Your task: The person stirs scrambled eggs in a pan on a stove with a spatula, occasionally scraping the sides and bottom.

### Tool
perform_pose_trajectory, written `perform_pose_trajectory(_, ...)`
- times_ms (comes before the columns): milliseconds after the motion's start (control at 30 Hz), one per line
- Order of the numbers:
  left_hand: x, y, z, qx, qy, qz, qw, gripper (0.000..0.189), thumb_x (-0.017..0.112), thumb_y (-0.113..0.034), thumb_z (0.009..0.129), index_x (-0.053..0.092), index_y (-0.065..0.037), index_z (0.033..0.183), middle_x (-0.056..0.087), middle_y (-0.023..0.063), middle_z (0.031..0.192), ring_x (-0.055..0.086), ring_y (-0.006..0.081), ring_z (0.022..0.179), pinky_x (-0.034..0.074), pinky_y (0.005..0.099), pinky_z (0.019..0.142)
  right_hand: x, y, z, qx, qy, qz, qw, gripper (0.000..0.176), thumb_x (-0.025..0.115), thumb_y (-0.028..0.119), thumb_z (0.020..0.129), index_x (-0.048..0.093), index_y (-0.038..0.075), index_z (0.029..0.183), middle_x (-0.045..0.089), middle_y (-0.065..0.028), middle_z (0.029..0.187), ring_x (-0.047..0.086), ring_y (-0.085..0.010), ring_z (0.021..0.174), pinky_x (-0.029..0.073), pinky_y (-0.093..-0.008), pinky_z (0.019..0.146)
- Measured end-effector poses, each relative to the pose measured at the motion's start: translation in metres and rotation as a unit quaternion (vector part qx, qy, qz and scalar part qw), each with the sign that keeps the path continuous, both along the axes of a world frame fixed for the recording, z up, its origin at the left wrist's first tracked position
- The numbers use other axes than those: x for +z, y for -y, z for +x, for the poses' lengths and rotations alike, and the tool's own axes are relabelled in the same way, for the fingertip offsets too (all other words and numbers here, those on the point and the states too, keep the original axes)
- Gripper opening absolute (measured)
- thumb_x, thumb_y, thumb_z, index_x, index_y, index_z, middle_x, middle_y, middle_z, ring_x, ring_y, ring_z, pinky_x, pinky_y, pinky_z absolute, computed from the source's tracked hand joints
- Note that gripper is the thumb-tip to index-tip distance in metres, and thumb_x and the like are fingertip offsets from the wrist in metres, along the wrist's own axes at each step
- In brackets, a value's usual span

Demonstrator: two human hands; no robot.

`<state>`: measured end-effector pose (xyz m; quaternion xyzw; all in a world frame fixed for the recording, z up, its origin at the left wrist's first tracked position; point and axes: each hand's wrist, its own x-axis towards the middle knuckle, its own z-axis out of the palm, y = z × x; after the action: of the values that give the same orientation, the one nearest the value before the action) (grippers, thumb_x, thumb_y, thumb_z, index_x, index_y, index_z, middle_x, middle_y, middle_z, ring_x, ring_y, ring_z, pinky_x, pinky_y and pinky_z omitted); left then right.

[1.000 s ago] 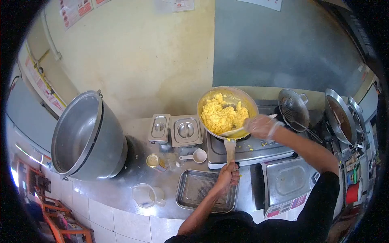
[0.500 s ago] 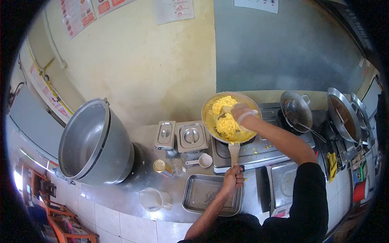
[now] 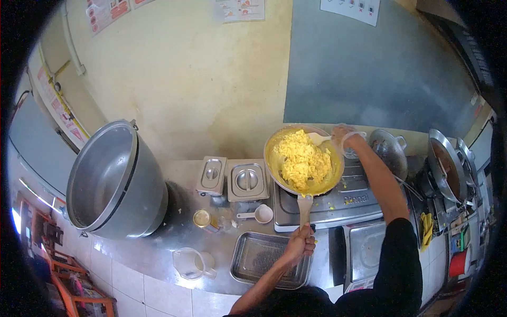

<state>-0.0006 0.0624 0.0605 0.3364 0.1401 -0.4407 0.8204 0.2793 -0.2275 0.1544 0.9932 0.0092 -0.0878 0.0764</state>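
Note:
A frying pan (image 3: 274,169) full of yellow scrambled egg (image 3: 302,160) sits tilted on the stove (image 3: 338,203). My left hand (image 3: 300,242) grips the pan's pale handle (image 3: 304,206) at its near end. My right hand (image 3: 344,136), in a clear plastic glove, holds a pale spatula (image 3: 319,139) at the pan's far right rim, its blade touching the egg.
A large steel pot (image 3: 113,179) leans at the left. Two lidded steel containers (image 3: 232,179), a small tin (image 3: 200,218), a measuring scoop (image 3: 260,213), a plastic jug (image 3: 191,262) and a metal tray (image 3: 264,259) lie on the counter. Woks (image 3: 446,164) stand at the right.
My right hand has moved with the spatula from the middle of the pan to its far right edge. The egg is now gathered in one mound. My left hand keeps its hold.

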Motion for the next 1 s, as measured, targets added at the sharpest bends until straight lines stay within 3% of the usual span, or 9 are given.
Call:
perform_pose_trajectory(133, -0.013, -0.001, 0.003, -0.018, 0.010, -0.012, 1.000, 0.039, 0.048, -0.052, 0.096, 0.041, -0.013, 0.093, 0.031, -0.0061, 0.064, 0.027, 0.0045, 0.049, 0.022, 0.0218, 0.043, -0.023, -0.039, 0.042, 0.091, 0.050, 0.094, 0.990, 0.026, 0.058, 0.023, 0.086, 0.065, 0.005, 0.103, 0.066, -0.0156, 0.105, 0.062, -0.0349, 0.100, 0.049, -0.0453, 0.086)
perform_pose_trajectory(233, -0.010, -0.001, 0.002, -0.013, 0.029, 0.011, 0.999, 0.039, 0.048, -0.052, 0.096, 0.041, -0.013, 0.092, 0.031, -0.0062, 0.063, 0.027, 0.0045, 0.049, 0.022, 0.0218, 0.042, -0.012, -0.079, 0.045, 0.240, -0.046, 0.015, 0.970, 0.023, 0.060, 0.026, 0.088, 0.066, 0.008, 0.102, 0.066, -0.0118, 0.100, 0.063, -0.0315, 0.095, 0.049, -0.0444, 0.084)
perform_pose_trajectory(333, -0.002, -0.003, 0.000, -0.004, -0.008, -0.009, 1.000, 0.035, 0.049, -0.047, 0.097, 0.046, -0.014, 0.088, 0.035, -0.0060, 0.062, 0.029, 0.0046, 0.047, 0.022, 0.0214, 0.040, 0.030, -0.111, -0.012, 0.269, -0.062, -0.019, 0.961, 0.016, 0.059, 0.019, 0.087, 0.066, 0.009, 0.096, 0.067, -0.0108, 0.093, 0.064, -0.0304, 0.092, 0.049, -0.0431, 0.082)
perform_pose_trajectory(433, -0.008, -0.004, 0.002, -0.012, -0.002, -0.016, 1.000, 0.035, 0.047, -0.047, 0.097, 0.046, -0.013, 0.088, 0.034, -0.0060, 0.061, 0.027, 0.0047, 0.046, 0.022, 0.0216, 0.039, 0.011, -0.084, -0.034, 0.435, -0.016, -0.045, 0.899, 0.013, 0.056, 0.013, 0.085, 0.066, 0.010, 0.093, 0.066, -0.0101, 0.094, 0.063, -0.0287, 0.094, 0.050, -0.0418, 0.080)
perform_pose_trajectory(533, -0.005, -0.005, 0.002, -0.002, -0.011, -0.011, 1.000, 0.034, 0.047, -0.046, 0.098, 0.045, -0.013, 0.089, 0.033, -0.0061, 0.061, 0.026, 0.0045, 0.046, 0.021, 0.0215, 0.038, 0.030, -0.058, -0.077, 0.476, 0.014, -0.067, 0.877, 0.012, 0.058, 0.011, 0.082, 0.066, 0.008, 0.090, 0.066, -0.0118, 0.090, 0.064, -0.0294, 0.093, 0.051, -0.0410, 0.079)
perform_pose_trajectory(633, 0.001, -0.009, 0.002, -0.001, -0.006, -0.020, 1.000, 0.034, 0.047, -0.046, 0.098, 0.045, -0.013, 0.090, 0.031, -0.0064, 0.061, 0.025, 0.0043, 0.046, 0.020, 0.0207, 0.039, 0.076, -0.056, -0.125, 0.343, -0.030, -0.134, 0.929, 0.012, 0.058, 0.007, 0.080, 0.065, 0.006, 0.090, 0.065, -0.0141, 0.089, 0.063, -0.0308, 0.093, 0.051, -0.0417, 0.081)
perform_pose_trajectory(733, 0.001, -0.008, 0.001, 0.004, 0.000, -0.009, 1.000, 0.034, 0.048, -0.046, 0.097, 0.046, -0.013, 0.091, 0.031, -0.0066, 0.061, 0.025, 0.0043, 0.046, 0.020, 0.0205, 0.039, 0.096, -0.042, -0.157, 0.196, -0.036, -0.065, 0.978, 0.012, 0.058, 0.005, 0.078, 0.065, 0.004, 0.089, 0.065, -0.0164, 0.087, 0.064, -0.0322, 0.092, 0.051, -0.0422, 0.083)
perform_pose_trajectory(867, 0.004, -0.009, 0.000, -0.005, 0.010, -0.012, 1.000, 0.037, 0.049, -0.049, 0.096, 0.045, -0.012, 0.093, 0.033, -0.0064, 0.064, 0.028, 0.0037, 0.048, 0.022, 0.0205, 0.042, 0.072, -0.030, -0.165, 0.201, -0.110, 0.025, 0.973, 0.014, 0.058, 0.004, 0.078, 0.064, 0.002, 0.090, 0.066, -0.0189, 0.093, 0.064, -0.0333, 0.093, 0.051, -0.0429, 0.084)
perform_pose_trajectory(1000, -0.004, -0.004, -0.002, 0.002, 0.016, -0.006, 1.000, 0.036, 0.048, -0.048, 0.097, 0.046, -0.012, 0.092, 0.033, -0.0066, 0.063, 0.027, 0.0040, 0.048, 0.022, 0.0208, 0.041, 0.015, -0.061, -0.147, 0.212, -0.043, 0.030, 0.976, 0.018, 0.052, 0.007, 0.083, 0.064, 0.004, 0.097, 0.065, -0.0195, 0.100, 0.063, -0.0339, 0.098, 0.050, -0.0416, 0.086)
